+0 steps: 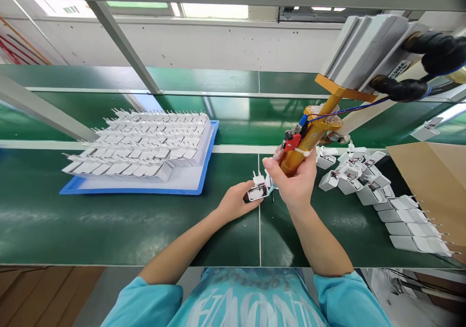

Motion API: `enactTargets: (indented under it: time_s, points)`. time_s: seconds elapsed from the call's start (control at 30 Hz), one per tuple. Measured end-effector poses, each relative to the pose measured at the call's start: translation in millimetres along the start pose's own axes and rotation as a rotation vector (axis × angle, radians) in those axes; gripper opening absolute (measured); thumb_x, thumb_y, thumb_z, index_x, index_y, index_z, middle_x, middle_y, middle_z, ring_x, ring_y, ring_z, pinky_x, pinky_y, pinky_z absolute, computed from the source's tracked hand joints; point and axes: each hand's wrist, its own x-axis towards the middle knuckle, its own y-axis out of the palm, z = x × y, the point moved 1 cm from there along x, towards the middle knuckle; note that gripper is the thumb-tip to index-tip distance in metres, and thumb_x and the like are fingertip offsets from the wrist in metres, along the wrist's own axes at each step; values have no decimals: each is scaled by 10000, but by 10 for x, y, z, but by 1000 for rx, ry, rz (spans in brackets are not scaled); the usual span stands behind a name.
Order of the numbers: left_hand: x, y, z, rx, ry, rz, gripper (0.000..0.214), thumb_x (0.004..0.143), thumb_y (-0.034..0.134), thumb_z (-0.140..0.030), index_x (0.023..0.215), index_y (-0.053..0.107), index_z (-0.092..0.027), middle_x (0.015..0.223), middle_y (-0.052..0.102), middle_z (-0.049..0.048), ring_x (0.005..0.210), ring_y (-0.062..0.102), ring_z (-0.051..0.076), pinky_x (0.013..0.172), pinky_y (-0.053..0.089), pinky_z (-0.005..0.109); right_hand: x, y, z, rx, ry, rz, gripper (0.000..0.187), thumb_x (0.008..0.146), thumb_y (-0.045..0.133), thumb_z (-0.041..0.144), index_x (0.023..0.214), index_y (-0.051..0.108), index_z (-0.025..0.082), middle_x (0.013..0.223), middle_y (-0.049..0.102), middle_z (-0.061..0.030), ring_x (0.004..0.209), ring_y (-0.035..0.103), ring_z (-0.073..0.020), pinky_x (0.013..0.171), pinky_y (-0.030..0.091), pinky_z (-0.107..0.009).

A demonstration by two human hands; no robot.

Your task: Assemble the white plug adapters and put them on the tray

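Two turquoise sleeves [351,295] and a shirt [251,298] with white letters were the nearest, at the front edge of the green bench [127,230]. On the right part of the bench, several white cases [415,222] lay in a neat line, their metal pins turned to the right, towards a piece of cardboard [429,171]. In the middle, the left hand [235,201] was closed around one open case [258,192], with the thumb above and the fingers below, and held it a little over the bench; dark parts were visible inside it. The right hand [301,183] was gripping firmly the gold handle of a tool [299,149], which leaned down so that its lower end was close beside this case; whether they touched, I could not tell. A red switch [292,142] was on the handle. Farther on the right, more open cases [353,174] lay in a loose heap. On the left, a blue-edged tray [207,159] carried many white cases in close rows, with pins upward. Above the handle was the grey body [367,50] of the tool, with black hoses [400,89]. Farthest were a white wall [214,45] and bright windows [214,11].
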Motion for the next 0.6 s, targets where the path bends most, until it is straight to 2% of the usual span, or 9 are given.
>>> enactTargets:
  time_s: [0.13, 0.3, 0.43, 0.6]
  points:
    - [-50, -109, -118, -64, 33, -54, 353, 804, 671, -384, 1088, 640, -177, 847, 692, 43, 683, 606, 163, 632, 482, 266, -38, 36, 25, 39, 2, -10, 379, 705, 754, 366, 881, 436, 257, 735, 554, 48, 553, 490, -84, 503, 453, -244]
    - [-82, -202, -224, -77, 77, -95, 281, 794, 687, -343, 1003, 661, -157, 790, 675, 30, 661, 592, 146, 605, 460, 244, -73, 59, -11, 125, -63, 20, 377, 713, 762, 255, 917, 445, 259, 717, 561, 80, 517, 475, -58, 497, 442, -219]
    - [-91, -263, -276, -52, 115, -97, 280, 793, 689, -336, 1000, 661, -151, 772, 668, 25, 643, 579, 137, 591, 451, 232, -87, 44, -35, 101, -49, 49, 334, 743, 738, 263, 901, 443, 254, 665, 513, 94, 482, 450, -53, 486, 434, -219]
    - [-95, -284, -312, -4, 151, -102, 286, 808, 674, -355, 999, 659, -143, 752, 648, 23, 618, 557, 131, 572, 435, 228, -93, 21, -65, 83, -49, 72, 379, 773, 704, 276, 1042, 438, 261, 610, 475, 114, 455, 439, -63, 490, 426, -231]
